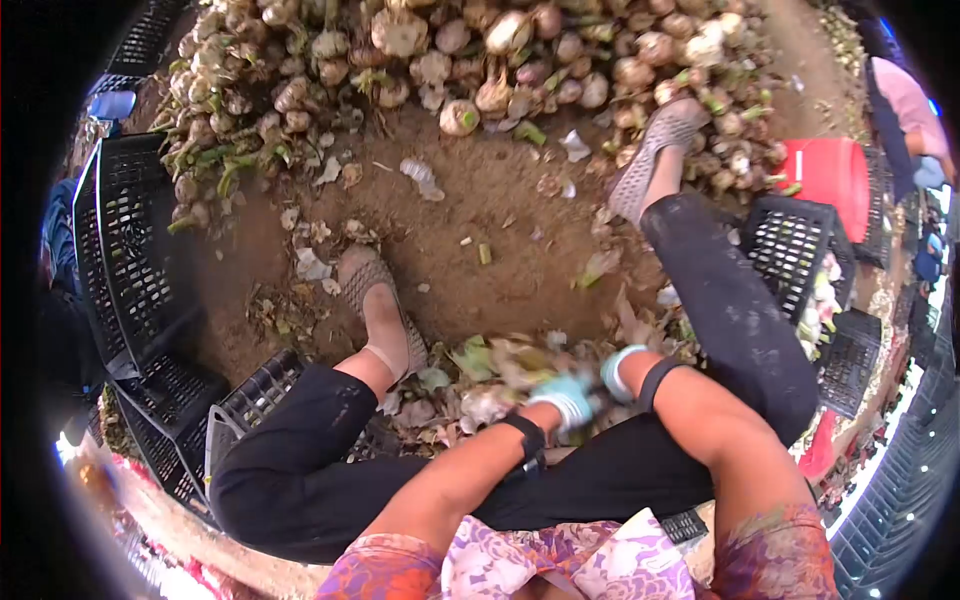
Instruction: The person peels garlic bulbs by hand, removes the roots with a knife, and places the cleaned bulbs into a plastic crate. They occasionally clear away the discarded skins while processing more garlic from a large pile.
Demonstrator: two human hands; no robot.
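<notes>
My left hand [566, 400], in a light blue and white glove, is over a heap of dry peels and leaves [480, 400] between my legs. Its fingers are smeared by motion, so what it holds, if anything, does not show. Close beside it is my right hand [622, 372], gloved alike, with its fingers mostly blurred or turned away. A blurred bunch of leafy skins [522, 362] lies just beyond the hands. Past my feet rises a large pile of garlic bulbs [455, 40], some with green stem stubs.
Black plastic crates [135, 250] are stacked at the left. Another crate [790, 255] stands by my right knee, near a red bucket [825, 185]. Loose skins are scattered over the bare soil [480, 290] between my feet. Another person [905, 110] is at the far right.
</notes>
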